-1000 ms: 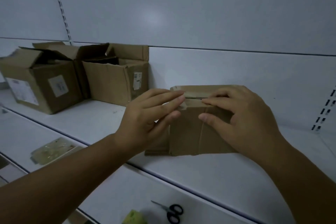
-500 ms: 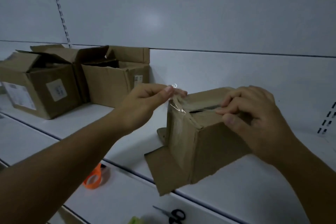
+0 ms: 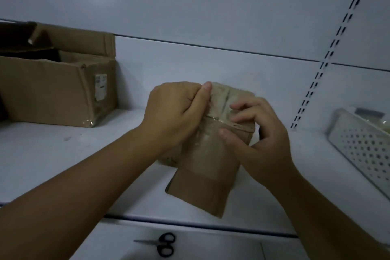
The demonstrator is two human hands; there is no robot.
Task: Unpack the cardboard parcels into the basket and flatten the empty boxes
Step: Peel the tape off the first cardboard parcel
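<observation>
A small brown cardboard parcel [image 3: 207, 167] is held over the white shelf [image 3: 63, 154], tilted with its taped end toward me and a loose flap hanging at its lower end. My left hand [image 3: 171, 116] pinches the clear tape at the parcel's top left edge. On the right side of the taped seam, my right hand [image 3: 261, 133] grips the parcel with fingers and thumb. A white perforated basket [image 3: 363, 145] stands at the right edge of the shelf, with something pale inside it that I cannot make out.
An opened cardboard box [image 3: 59, 91] with a white label stands at the back left of the shelf. Black-handled scissors [image 3: 162, 246] lie on the lower shelf below my hands. A slotted upright [image 3: 329, 53] runs up the back wall on the right.
The view has swung right, so the basket is now in sight and the far left boxes are gone. The parcel has turned, taped end toward me, and my left hand has closed in on its tape.
</observation>
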